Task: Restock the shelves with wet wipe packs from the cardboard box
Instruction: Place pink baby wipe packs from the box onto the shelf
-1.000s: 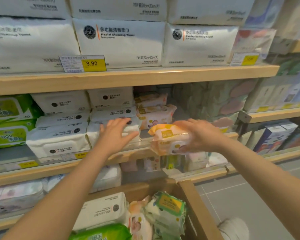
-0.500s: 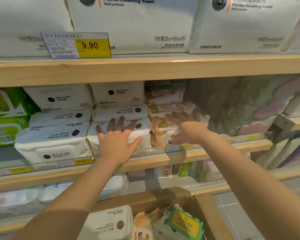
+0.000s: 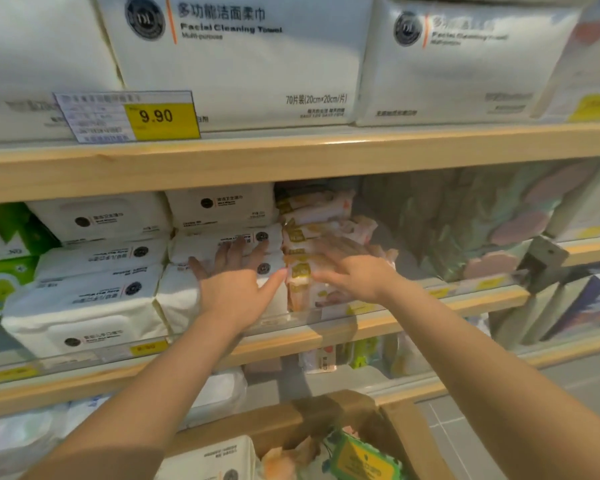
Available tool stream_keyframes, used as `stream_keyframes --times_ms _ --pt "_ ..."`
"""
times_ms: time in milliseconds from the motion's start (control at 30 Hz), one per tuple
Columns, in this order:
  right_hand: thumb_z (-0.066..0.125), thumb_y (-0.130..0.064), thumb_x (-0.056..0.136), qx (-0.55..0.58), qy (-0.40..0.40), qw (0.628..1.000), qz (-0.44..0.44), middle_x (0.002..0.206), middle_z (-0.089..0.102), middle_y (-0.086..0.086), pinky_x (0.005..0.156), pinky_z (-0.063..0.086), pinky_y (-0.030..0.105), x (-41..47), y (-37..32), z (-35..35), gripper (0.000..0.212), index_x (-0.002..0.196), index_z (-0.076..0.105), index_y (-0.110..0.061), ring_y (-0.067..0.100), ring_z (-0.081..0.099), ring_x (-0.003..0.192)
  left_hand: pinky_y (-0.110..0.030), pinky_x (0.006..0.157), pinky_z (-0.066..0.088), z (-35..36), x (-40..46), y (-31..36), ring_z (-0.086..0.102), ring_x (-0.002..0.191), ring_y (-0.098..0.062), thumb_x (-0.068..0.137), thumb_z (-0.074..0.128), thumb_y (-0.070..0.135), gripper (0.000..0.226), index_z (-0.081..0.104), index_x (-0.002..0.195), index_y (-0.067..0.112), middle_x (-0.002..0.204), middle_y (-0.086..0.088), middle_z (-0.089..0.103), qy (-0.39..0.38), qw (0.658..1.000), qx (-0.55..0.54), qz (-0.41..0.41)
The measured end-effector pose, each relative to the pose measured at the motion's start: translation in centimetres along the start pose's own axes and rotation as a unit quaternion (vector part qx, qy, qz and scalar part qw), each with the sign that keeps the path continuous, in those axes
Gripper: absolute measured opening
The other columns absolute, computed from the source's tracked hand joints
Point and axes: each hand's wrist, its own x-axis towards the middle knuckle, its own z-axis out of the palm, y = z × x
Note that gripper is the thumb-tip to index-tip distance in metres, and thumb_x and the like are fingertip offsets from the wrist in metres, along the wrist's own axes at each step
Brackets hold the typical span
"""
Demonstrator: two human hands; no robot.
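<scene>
— Neither grip was clenched, was it?

— No. The left hand [image 3: 234, 289] lay flat, fingers spread, pressed against the soft white packs [image 3: 222, 258] stacked on the middle shelf [image 3: 284, 336]. The right hand [image 3: 355, 275] rested palm-down with fingers stretched over the orange packs [image 3: 312, 247], touching them but not wrapped round any.

— And where did those orange ones sit?

— Just right of the white stack, piled as crinkly, glossy plastic pillows behind a clear lip along the pale wooden shelf edge.

— What lay below?

— The cardboard box [image 3: 329, 414], brown and square-cornered, held a white pack, a pale orange one and a green pack [image 3: 361, 459] with a yellow label.

— Above?

— Big, puffy white towel bags [image 3: 236, 60] and a yellow price tag [image 3: 161, 116] reading 9.90.
</scene>
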Motion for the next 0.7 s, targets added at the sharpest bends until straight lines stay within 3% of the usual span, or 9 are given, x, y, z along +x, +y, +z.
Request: stream_keyframes --times_ms 67,133,200,267,333,400,433,600,700 --pt "0.028 -0.065 0.09 0.049 0.071 0.996 0.028 0.149 0.037 0.003 0.114 0.018 0.046 0.1 1.9 -0.4 0.065 0.142 0.038 -0.028 0.022 0.026 0.14 -0.064 0.11 -0.001 -0.1 1.3 1.5 0.004 0.145 -0.02 0.088 0.018 0.069 0.066 0.011 0.147 0.042 0.159 0.003 0.007 -0.002 0.999 0.002 0.05" --pt "0.023 -0.077 0.074 0.135 0.146 0.978 0.06 0.151 0.034 0.001 0.114 0.02 0.05 0.5 4.1 -0.3 0.084 0.143 0.036 -0.031 0.023 0.023 0.142 -0.064 0.111 0.001 0.3 2.7 3.0 0.003 0.146 -0.019 0.087 0.019 0.07 0.068 0.01 0.148 0.04 0.159 0.005 0.005 -0.018 0.995 0.021 0.097" --pt "0.042 -0.08 0.068 0.256 0.137 0.952 0.096 0.146 0.04 0.003 0.109 0.032 0.051 1.9 7.0 1.1 0.085 0.141 0.036 -0.037 0.027 0.035 0.136 -0.065 0.111 0.002 1.0 3.7 4.0 0.002 0.146 -0.019 0.088 0.023 0.068 0.067 0.012 0.147 0.039 0.159 0.005 0.006 -0.035 0.993 0.026 0.112" --pt "0.066 -0.063 0.068 0.339 0.123 0.928 0.092 0.143 0.042 0.0 0.105 0.04 0.048 2.6 7.9 1.8 0.078 0.138 0.037 -0.043 0.023 0.045 0.129 -0.063 0.111 0.003 1.6 4.1 4.2 0.003 0.146 -0.018 0.089 0.023 0.068 0.066 0.015 0.147 0.039 0.159 0.006 0.009 -0.037 0.993 0.027 0.105" --pt "0.074 -0.039 0.075 0.383 0.126 0.912 0.074 0.141 0.04 -0.009 0.101 0.043 0.029 3.2 7.9 1.6 0.076 0.141 0.036 -0.04 0.012 0.046 0.124 -0.062 0.112 0.004 1.9 4.1 4.2 0.003 0.145 -0.017 0.089 0.022 0.068 0.065 0.016 0.147 0.039 0.158 0.007 0.012 -0.03 0.994 0.037 0.096" --pt "0.069 -0.02 0.082 0.393 0.094 0.912 0.072 0.132 0.044 -0.008 0.075 0.043 0.008 4.2 7.8 1.2 0.07 0.143 0.036 -0.032 0.009 0.049 0.111 -0.061 0.112 0.003 1.9 4.0 4.4 0.002 0.145 -0.017 0.088 0.02 0.068 0.066 0.016 0.147 0.038 0.158 0.008 0.013 -0.032 0.995 0.037 0.09" --pt "0.067 -0.016 0.083 0.399 0.093 0.909 0.072 0.128 0.049 -0.004 0.064 0.041 0.004 4.6 7.9 1.2 0.066 0.141 0.038 -0.03 0.01 0.052 0.103 -0.061 0.112 0.003 1.9 4.0 4.5 0.002 0.145 -0.017 0.088 0.019 0.068 0.067 0.016 0.148 0.037 0.158 0.007 0.013 -0.034 0.995 0.037 0.088" --pt "0.067 -0.012 0.083 0.437 0.111 0.888 0.09 0.108 0.059 0.002 0.057 0.041 0.006 5.4 7.9 2.4 0.058 0.137 0.048 -0.02 0.009 0.057 0.08 -0.059 0.113 0.005 1.8 3.9 4.7 0.007 0.144 -0.02 0.088 0.019 0.068 0.071 0.019 0.147 0.029 0.155 0.002 0.02 -0.028 0.995 0.052 0.075" --pt "0.07 -0.023 0.079 0.463 0.1 0.875 0.1 0.12 0.058 0.011 0.067 0.043 0.018 5.6 7.6 2.7 0.052 0.128 0.054 -0.021 0.019 0.061 0.095 -0.059 0.112 0.007 1.8 4.0 4.8 0.011 0.142 -0.024 0.088 0.019 0.066 0.07 0.023 0.146 0.026 0.151 -0.001 0.025 -0.024 0.995 0.06 0.069"
